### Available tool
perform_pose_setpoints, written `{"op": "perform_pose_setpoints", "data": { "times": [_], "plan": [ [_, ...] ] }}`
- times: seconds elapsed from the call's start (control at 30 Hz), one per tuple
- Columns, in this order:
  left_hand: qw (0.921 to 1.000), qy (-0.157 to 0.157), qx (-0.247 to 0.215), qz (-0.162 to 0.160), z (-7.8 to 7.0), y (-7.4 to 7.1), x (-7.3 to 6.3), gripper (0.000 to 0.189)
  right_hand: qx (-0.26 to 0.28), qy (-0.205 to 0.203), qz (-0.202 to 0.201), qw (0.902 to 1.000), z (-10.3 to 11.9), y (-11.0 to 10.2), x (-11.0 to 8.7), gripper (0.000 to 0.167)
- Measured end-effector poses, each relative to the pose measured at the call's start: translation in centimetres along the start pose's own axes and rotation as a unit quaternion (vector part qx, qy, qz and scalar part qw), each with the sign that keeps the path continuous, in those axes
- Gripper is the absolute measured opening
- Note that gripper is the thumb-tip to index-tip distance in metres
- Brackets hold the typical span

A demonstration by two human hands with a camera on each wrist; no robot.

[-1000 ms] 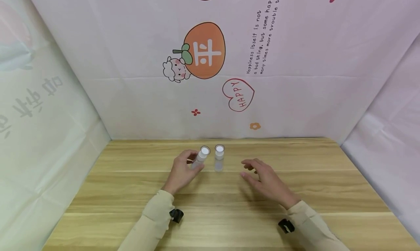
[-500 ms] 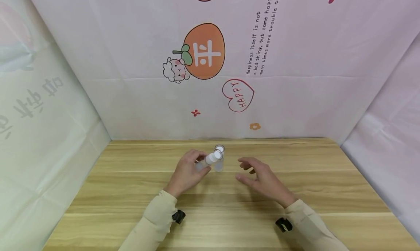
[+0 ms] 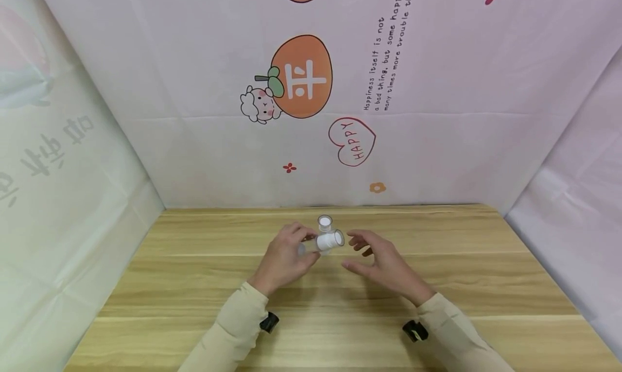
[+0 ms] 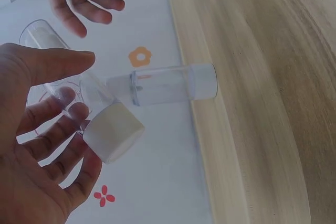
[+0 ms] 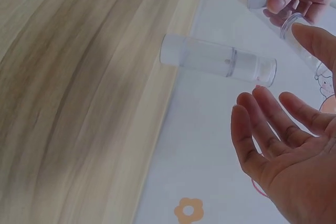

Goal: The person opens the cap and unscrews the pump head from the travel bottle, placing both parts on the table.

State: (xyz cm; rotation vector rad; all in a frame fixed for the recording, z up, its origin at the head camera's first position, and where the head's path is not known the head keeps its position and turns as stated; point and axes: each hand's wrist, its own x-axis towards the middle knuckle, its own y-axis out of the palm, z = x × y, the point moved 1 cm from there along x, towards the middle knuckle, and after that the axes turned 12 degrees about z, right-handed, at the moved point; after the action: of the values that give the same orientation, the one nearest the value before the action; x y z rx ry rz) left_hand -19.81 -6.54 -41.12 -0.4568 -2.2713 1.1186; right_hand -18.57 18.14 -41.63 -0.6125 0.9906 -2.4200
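Note:
My left hand [image 3: 285, 256] grips a clear, empty-looking bottle [image 3: 330, 241] with a white collar under a see-through cap. It is tipped nearly flat, cap end toward the right. The left wrist view shows its white base [image 4: 113, 132] past my fingers. A similar clear bottle [image 5: 210, 59] stands upright on the table behind it, partly hidden by the held one in the head view. My right hand [image 3: 386, 261] hovers just right of the held bottle's cap, fingers loosely bent and thumb apart. Nothing lies between those fingers.
Both bottles are over a wood-grain table [image 3: 311, 329]. A white printed sheet [image 3: 218, 161] rises along the table's back edge, and more sheets hang at the left and right. Dark straps [image 3: 269, 322] sit at both wrists.
My left hand has moved right and tipped its bottle from leaning upright to nearly flat, now in front of the standing bottle. My right hand has come a little left toward it.

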Motion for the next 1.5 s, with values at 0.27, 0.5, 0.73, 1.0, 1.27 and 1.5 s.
{"op": "perform_pose_setpoints", "data": {
  "times": [0.27, 0.5, 0.73, 1.0, 1.27, 1.5],
  "plan": [
    [0.9992, 0.019, 0.033, 0.011, -0.5, 0.2, 0.1, 0.035, 0.012, -0.022, -0.006, 0.9997, 0.5, 0.2, 0.4, 0.059],
    [0.9980, 0.031, 0.053, 0.011, -0.7, 0.3, 0.1, 0.035, 0.010, -0.014, 0.002, 0.9999, 1.0, 0.2, 0.7, 0.061],
    [0.9970, 0.032, 0.067, 0.023, -0.9, 0.4, 0.2, 0.035, 0.016, -0.016, 0.006, 0.9997, 1.1, 0.2, 0.8, 0.061],
    [0.9964, 0.029, 0.070, 0.036, -1.0, 0.5, 0.2, 0.034, 0.036, -0.030, 0.002, 0.9989, 1.1, 0.5, 1.0, 0.051],
    [0.9965, 0.026, 0.067, 0.045, -1.0, 0.7, 0.2, 0.035, 0.034, -0.040, 0.004, 0.9986, 1.3, 0.7, 1.2, 0.041],
    [0.9964, 0.013, 0.052, 0.065, -1.1, 0.5, 0.0, 0.038, 0.033, -0.043, -0.008, 0.9985, 1.3, 0.8, 1.3, 0.035]
  ]
}}
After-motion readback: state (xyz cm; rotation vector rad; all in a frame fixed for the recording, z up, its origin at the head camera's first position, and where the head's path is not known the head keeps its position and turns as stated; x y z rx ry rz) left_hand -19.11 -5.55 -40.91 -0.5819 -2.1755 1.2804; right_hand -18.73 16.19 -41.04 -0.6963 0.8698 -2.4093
